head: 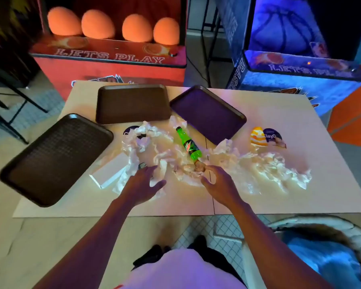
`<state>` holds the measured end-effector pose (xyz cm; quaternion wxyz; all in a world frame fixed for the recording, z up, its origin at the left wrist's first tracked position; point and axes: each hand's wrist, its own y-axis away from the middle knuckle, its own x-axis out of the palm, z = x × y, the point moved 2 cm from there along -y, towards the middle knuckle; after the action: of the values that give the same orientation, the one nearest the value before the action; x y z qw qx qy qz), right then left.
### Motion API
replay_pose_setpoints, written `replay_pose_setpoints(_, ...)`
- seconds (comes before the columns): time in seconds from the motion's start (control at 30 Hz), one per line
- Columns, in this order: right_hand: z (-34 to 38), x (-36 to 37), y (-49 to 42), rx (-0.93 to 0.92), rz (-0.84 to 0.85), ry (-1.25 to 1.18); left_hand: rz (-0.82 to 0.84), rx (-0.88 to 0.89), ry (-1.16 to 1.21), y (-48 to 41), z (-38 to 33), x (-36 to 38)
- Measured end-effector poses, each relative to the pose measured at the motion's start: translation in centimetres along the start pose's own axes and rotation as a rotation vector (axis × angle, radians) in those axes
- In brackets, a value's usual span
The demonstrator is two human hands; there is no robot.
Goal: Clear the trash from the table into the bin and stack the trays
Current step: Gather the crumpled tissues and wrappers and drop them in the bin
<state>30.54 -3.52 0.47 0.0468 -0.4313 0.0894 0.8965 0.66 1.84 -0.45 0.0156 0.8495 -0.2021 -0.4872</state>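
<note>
Three dark trays lie on the table [300,195]: one at the left [54,157], one at the back middle [131,103], one at the back right [206,113]. Crumpled white wrappers [265,172] are strewn across the middle, around a green soda bottle [189,146] lying on its side. A white box [111,172] lies left of the wrappers. My left hand [144,182] rests over a wrapper with fingers spread. My right hand [219,181] hovers over the crumpled paper near the bottle's base, fingers curled and apart. The bin [325,253] stands at the lower right, below the table edge.
A yellow-and-white striped cup [258,136] and a dark round sticker [270,135] sit at the right. Another dark sticker [129,130] peeks out under the wrappers. Two arcade basketball machines, red [111,59] and blue [300,65], stand behind the table. Chair legs are at far left.
</note>
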Motion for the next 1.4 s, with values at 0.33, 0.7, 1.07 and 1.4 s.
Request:
replay_pose_setpoints(0.33, -2.3, -1.9, -3.2, -0.107, 0.149, -0.003, -0.154, -0.205, 0.144, 0.2, -3.2, 1.1)
replay_pose_setpoints(0.7, -5.3, -1.3, -4.5, -0.154, 0.323, -0.098, -0.277, -0.405, 0.191, 4.3, -4.7, 4.6)
replay_pose_setpoints(1.07, -3.7, 1.3, -5.8, -0.04, 0.386, 0.012, -0.204, -0.435, 0.182, 2.1, -0.2, 3.0)
replay_pose_setpoints(1.4, -0.9, 5.6, -6.0, 0.303, 0.311, 0.214, -0.066, -0.314, 0.142, -1.7, 6.8, 1.7)
